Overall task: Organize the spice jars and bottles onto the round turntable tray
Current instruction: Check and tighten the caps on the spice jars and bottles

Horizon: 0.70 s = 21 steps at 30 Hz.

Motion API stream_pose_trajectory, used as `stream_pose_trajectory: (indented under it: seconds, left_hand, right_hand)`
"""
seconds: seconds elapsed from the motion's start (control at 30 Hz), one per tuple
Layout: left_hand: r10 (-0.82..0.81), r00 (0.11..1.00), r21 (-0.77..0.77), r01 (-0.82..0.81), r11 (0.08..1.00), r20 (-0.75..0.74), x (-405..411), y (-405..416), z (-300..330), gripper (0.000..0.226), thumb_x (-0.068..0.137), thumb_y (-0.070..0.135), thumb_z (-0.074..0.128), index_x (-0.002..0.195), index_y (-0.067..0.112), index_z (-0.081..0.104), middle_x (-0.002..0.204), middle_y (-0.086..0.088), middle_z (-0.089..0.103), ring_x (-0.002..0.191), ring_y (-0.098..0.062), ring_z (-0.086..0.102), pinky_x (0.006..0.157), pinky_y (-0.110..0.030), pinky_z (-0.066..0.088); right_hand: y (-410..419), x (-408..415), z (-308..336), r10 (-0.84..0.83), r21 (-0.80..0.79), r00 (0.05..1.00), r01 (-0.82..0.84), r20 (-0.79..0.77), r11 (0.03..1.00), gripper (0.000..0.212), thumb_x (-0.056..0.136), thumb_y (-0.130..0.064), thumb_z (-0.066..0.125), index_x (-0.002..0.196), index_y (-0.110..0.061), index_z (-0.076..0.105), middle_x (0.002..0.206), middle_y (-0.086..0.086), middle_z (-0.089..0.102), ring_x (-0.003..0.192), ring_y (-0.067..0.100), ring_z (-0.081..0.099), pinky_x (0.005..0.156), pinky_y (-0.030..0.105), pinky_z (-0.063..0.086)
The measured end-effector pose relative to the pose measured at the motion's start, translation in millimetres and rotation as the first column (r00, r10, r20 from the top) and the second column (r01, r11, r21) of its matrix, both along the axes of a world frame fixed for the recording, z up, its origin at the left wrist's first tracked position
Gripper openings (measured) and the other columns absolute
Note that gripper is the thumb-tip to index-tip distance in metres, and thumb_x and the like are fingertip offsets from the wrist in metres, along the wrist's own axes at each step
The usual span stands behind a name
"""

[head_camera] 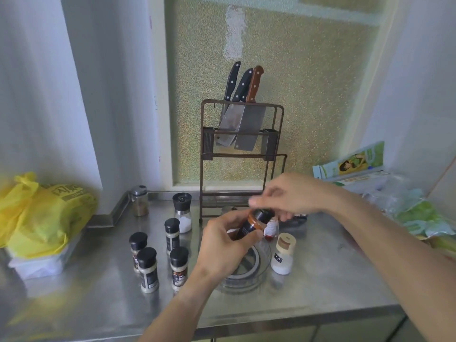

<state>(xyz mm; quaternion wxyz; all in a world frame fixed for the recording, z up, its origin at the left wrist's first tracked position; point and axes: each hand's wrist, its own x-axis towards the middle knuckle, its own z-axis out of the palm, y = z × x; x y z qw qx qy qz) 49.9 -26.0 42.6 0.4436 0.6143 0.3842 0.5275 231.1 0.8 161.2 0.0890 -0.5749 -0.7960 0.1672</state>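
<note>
My left hand [225,245] grips a tilted spice jar [256,222] with a black cap and reddish contents, held above the clear round turntable tray [249,272]. The fingers of my right hand [288,196] pinch the jar's black cap. Beside the tray on the right stands a white jar with a beige lid [283,254]. A red-labelled jar [271,228] shows partly behind the held jar. Left of the tray stand several black-capped spice jars [148,270], a salt grinder [183,212] and a metal-lidded glass jar [140,200].
A brown wire rack with knives and cleavers [243,134] stands at the back against the window. A yellow plastic bag on a white container [42,218] sits at the left. Packages and bags [394,198] lie at the right. The steel counter's front edge [296,317] runs below.
</note>
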Motion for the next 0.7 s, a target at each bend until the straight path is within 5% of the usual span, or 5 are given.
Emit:
stream_pose_trajectory:
  seconds: [0.1,0.23,0.33,0.47,0.7]
  left_hand:
    - [-0.002,1.000,-0.009,0.002,1.000,0.000,-0.7,0.2,-1.5,0.034,0.086,0.008,0.083,0.109,0.033,0.080,0.099,0.013,0.081,0.080,0.000,0.072,0.074,-0.025,0.058]
    - [0.008,1.000,-0.012,-0.008,1.000,-0.012,-1.8,2.1,-5.1,0.034,0.086,0.011,0.083,0.111,0.033,0.079,0.101,0.012,0.081,0.088,-0.006,0.075,0.078,-0.029,0.061]
    - [0.007,1.000,-0.018,-0.008,1.000,-0.015,-1.4,2.4,-7.1,0.033,0.086,0.011,0.083,0.110,0.033,0.079,0.100,0.011,0.081,0.090,-0.009,0.076,0.079,-0.030,0.062]
    - [0.012,1.000,-0.017,-0.013,1.000,-0.024,1.0,3.2,-8.4,0.035,0.086,0.011,0.083,0.105,0.041,0.079,0.101,0.013,0.081,0.095,-0.009,0.076,0.084,-0.038,0.064]
    - [0.060,0.998,-0.004,-0.060,0.998,-0.018,7.7,6.4,-10.6,0.034,0.084,0.014,0.085,0.104,0.041,0.079,0.097,0.011,0.082,0.091,-0.009,0.077,0.081,-0.042,0.066]
  right_hand:
    - [-1.0,-0.2,-1.4,0.055,-0.055,0.992,-0.062,-0.118,0.997,0.038,0.084,-0.035,0.082,0.117,-0.024,0.067,0.093,-0.002,0.077,0.074,0.014,0.077,0.064,0.028,0.056]
    - [0.9,-1.1,-2.0,-0.017,0.000,1.000,0.017,0.018,1.000,0.053,0.082,-0.067,0.067,0.104,-0.019,0.075,0.082,-0.002,0.080,0.065,0.010,0.076,0.071,0.031,0.061]
    - [-0.7,0.9,-2.6,0.065,-0.026,0.994,-0.067,-0.086,0.997,0.040,0.080,-0.040,0.083,0.115,-0.030,0.068,0.096,-0.005,0.078,0.075,0.011,0.077,0.072,0.032,0.058]
    - [-1.0,1.7,-8.0,-0.001,0.054,1.000,0.003,-0.025,0.999,0.040,0.080,-0.062,0.073,0.101,-0.028,0.073,0.085,-0.004,0.079,0.069,0.007,0.075,0.075,0.031,0.061]
    - [-2.7,6.0,-31.0,-0.006,0.124,0.963,0.041,-0.271,0.991,0.030,0.078,-0.034,0.087,0.105,-0.023,0.079,0.081,-0.010,0.078,0.074,0.009,0.076,0.080,0.033,0.063]
